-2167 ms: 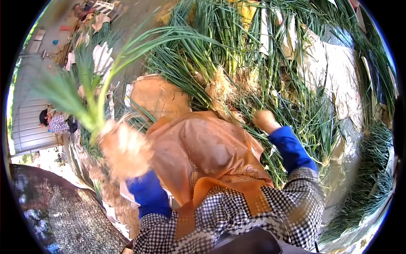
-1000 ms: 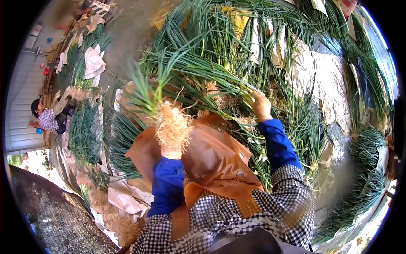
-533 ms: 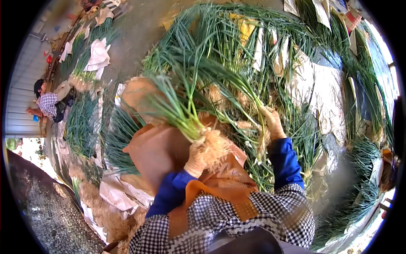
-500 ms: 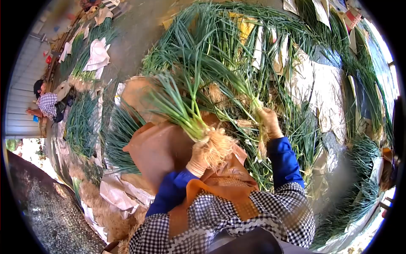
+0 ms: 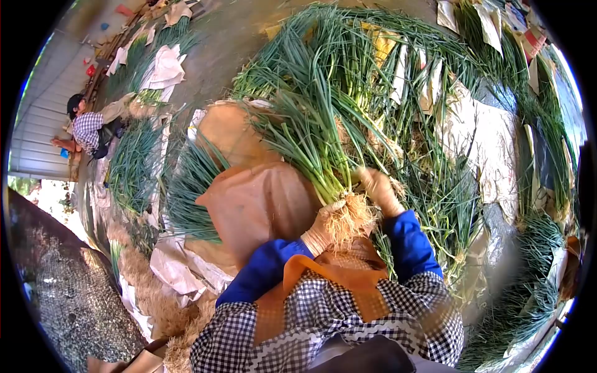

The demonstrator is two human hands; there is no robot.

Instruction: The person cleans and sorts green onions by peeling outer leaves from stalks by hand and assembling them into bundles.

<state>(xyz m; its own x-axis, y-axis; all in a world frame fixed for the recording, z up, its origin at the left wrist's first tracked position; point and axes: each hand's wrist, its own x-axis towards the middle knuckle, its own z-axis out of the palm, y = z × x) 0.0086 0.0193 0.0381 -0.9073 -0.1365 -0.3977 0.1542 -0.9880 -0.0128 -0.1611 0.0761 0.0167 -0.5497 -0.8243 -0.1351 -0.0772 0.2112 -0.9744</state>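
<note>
My left hand (image 5: 320,230) is closed round the root end of a bunch of green onions (image 5: 323,180), its pale roots hanging over my lap. Close beside the bunch, on its right, is my right hand (image 5: 378,189), fingers bent against the stems and partly blurred; what they grip is hard to make out. An orange-brown apron (image 5: 258,202) covers my lap below the bunch. Beyond my hands lies a large heap of green onions (image 5: 336,62), with loose stalks spreading to the right.
A person (image 5: 87,127) in a checked shirt sits at the far left beside more onions. A brown sack (image 5: 233,133) lies ahead of my lap. Pale cloth (image 5: 491,137) is on the right, and a dark mesh-covered shape (image 5: 68,292) stands at the lower left.
My right hand has moved left and down to the bunch, bringing stalks against it. The held bunch looks fuller and sits a little further right, with my left hand still round it.
</note>
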